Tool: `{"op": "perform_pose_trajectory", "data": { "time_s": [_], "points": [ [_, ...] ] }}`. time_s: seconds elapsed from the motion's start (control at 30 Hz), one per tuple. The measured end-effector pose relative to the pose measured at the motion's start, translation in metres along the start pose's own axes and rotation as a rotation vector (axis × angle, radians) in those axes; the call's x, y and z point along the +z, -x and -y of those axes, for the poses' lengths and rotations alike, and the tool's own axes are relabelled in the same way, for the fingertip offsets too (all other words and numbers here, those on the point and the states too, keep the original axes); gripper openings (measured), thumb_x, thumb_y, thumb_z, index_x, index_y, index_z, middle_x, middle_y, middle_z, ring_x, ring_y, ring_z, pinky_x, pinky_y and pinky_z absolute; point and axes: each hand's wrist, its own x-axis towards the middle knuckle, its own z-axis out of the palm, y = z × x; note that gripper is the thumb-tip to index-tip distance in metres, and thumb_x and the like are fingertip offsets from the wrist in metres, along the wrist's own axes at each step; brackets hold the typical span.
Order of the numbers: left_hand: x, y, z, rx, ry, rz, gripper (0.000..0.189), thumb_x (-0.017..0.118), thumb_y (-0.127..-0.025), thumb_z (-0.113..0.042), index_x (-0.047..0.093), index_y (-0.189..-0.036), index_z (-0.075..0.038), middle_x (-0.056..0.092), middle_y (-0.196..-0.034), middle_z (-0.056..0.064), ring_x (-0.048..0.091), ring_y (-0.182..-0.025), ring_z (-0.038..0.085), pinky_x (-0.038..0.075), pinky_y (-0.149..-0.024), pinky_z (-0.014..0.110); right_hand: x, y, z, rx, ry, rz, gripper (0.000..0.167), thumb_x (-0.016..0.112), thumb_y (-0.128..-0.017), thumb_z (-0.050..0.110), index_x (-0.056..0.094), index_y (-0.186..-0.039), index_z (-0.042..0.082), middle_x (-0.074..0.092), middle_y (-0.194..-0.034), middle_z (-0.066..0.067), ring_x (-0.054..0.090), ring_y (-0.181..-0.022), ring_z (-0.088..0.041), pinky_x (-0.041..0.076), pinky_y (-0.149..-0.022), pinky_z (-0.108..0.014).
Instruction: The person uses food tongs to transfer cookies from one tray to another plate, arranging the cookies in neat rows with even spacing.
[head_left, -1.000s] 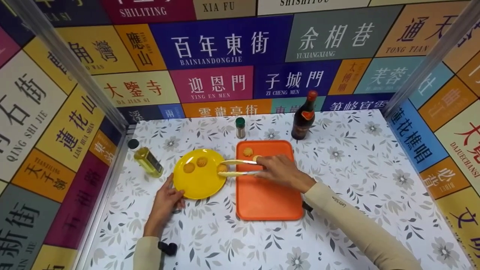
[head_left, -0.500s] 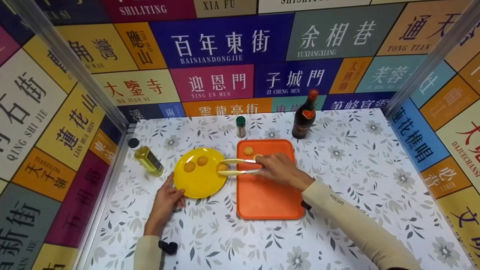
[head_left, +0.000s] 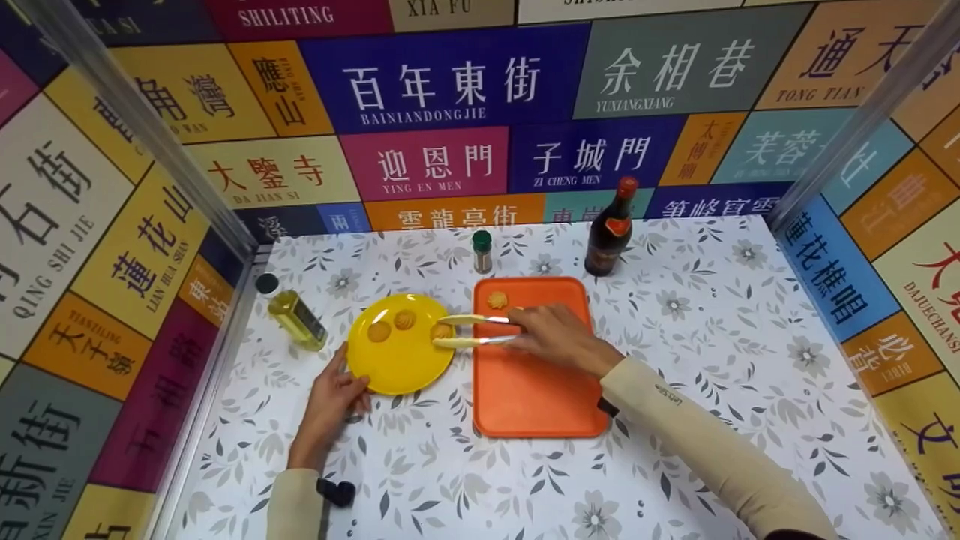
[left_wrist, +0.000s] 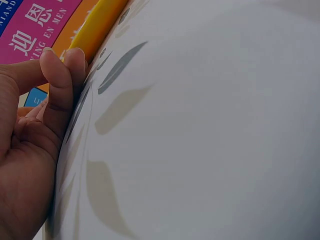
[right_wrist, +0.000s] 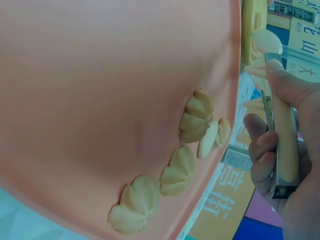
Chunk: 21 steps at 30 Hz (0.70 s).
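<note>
A cookie (head_left: pixel 442 331) lies on the yellow plate (head_left: pixel 400 369), close to the rim that faces the tray (head_left: pixel 540 405). It is between the tips of the tongs (head_left: pixel 480 342), which stand apart on either side of it; whether they touch it is hard to make out. The right hand (head_left: pixel 559 337) is over the tray, its fingers curled round the tongs, with the thumb against one arm of them in the right wrist view.

Two more cookies (head_left: pixel 404 320) lie side by side on the far half of the plate. The left hand (head_left: pixel 335 390) grips the plate's near left rim, thumb over the edge.

The orange tray is just right of the plate, not touching it. Several tray cookies (right_wrist: pixel 196 117) lie along its rim in the right wrist view, some against each other.

A green-capped shaker (head_left: pixel 482 253) stands behind the tray, a dark bottle (head_left: pixel 607 244) with a red cap past its far right corner, and an oil bottle (head_left: pixel 296 316) left of the plate. All rest on a leaf-patterned surface (head_left: pixel 720 360). Lettered panels (head_left: pixel 442 82) rise behind and at both sides.
</note>
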Motion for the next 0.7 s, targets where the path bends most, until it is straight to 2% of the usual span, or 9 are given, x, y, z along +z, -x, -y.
{"op": "perform_pose_trajectory", "data": {
  "time_s": [0.3,0.53,0.7],
  "points": [
    [0.001,-0.001,-0.001,0.010,-0.018,-0.013,0.084,0.069,-0.109,-0.007,0.021,-0.178,-0.018,0.069,-0.079,0.026,0.063,-0.055,0.023,0.056,-0.053,0.029,0.001,-0.007,0.002,-0.009,0.027,0.014,0.033,0.083,-0.100,0.041,0.075,-0.117,0.013,0.059,-0.080,0.007,0.054,-0.066,-0.013,0.043,-0.061,-0.031],
    [0.001,-0.001,-0.002,-0.026,-0.028,-0.022,0.083,0.069,-0.110,-0.011,0.023,-0.178,-0.021,0.070,-0.080,0.025,0.062,-0.057,0.022,0.056,-0.055,0.029,0.001,-0.009,0.004,-0.003,0.010,0.015,0.030,0.083,-0.101,0.040,0.075,-0.112,0.012,0.059,-0.080,0.006,0.054,-0.067,-0.014,0.045,-0.063,-0.031],
    [0.001,-0.001,-0.002,-0.022,-0.013,-0.018,0.083,0.070,-0.110,-0.012,0.024,-0.178,-0.022,0.070,-0.080,0.026,0.061,-0.057,0.022,0.056,-0.055,0.029,0.001,-0.011,0.003,-0.001,0.004,0.018,0.031,0.082,-0.101,0.040,0.075,-0.112,0.013,0.059,-0.079,0.006,0.054,-0.066,-0.014,0.045,-0.062,-0.031]
  ]
}}
